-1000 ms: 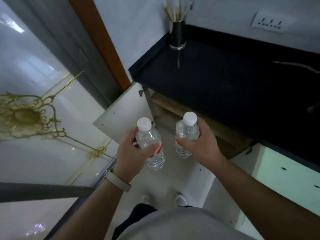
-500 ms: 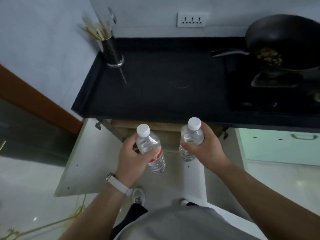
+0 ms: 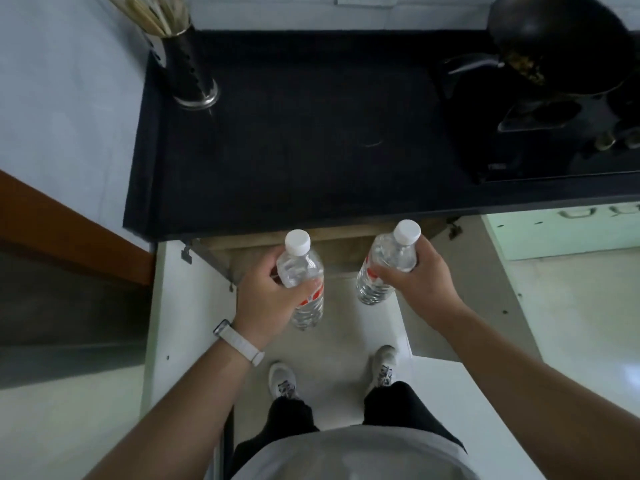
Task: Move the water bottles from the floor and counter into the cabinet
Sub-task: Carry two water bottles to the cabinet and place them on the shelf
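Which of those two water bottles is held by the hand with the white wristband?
The left bottle, gripped by the left hand, whose wrist wears the white band. The right hand, holding the other bottle, has a bare wrist.

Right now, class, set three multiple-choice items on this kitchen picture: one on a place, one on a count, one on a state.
1. Where does the utensil holder stand?
A. back-left of the counter
B. on the floor
C. inside the cabinet

2. How many water bottles are held?
A. one
B. two
C. three

3. The cabinet doors are:
A. shut
B. open
C. missing

Key: 1 A, it stands in that corner; 2 B, left hand holds left bottle, right hand holds right bottle; 3 B, left door is swung out.
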Motion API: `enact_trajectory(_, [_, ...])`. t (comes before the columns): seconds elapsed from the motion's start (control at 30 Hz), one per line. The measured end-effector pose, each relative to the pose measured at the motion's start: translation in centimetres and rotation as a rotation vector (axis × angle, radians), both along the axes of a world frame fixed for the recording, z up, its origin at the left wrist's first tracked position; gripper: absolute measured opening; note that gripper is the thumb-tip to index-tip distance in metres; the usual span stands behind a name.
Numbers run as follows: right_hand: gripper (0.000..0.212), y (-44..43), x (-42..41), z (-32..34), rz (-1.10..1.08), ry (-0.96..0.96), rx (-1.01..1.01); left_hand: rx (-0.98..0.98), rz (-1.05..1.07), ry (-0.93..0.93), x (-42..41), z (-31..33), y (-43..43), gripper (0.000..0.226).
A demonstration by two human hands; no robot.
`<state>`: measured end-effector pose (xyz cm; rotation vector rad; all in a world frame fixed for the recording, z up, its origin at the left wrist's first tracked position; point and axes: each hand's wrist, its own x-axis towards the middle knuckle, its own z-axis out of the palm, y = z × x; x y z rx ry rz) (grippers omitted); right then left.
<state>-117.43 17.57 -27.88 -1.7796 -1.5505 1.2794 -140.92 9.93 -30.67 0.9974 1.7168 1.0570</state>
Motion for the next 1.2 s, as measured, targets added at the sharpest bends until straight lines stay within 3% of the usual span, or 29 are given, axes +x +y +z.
enact_trajectory(0.47, [0.06, 2.8, 2.9, -9.3, 0.064, 0.035, -0.084, -0.106, 0.072, 0.061, 3.5, -7.6, 0.8, 0.044])
enact_trajectory(0.6, [0.063, 4.4, 3.5, -14.4, 0.11, 0.041, -0.084, -0.115, 0.093, 0.141, 4.4, -12.7, 1.9, 0.047])
enact_trajectory(0.97, [0.07, 9.1, 2.7, -30.4, 0.171, 0.14, 0.053, -0.046, 0.173, 0.114, 4.7, -29.5, 6.1, 0.058])
enact_trajectory(1.2, [0.056, 11.9, 1.3, -40.0, 0.293, 0.246, 0.131, 0.077, 0.272, 0.095, 4.0, -40.6, 8.3, 0.065])
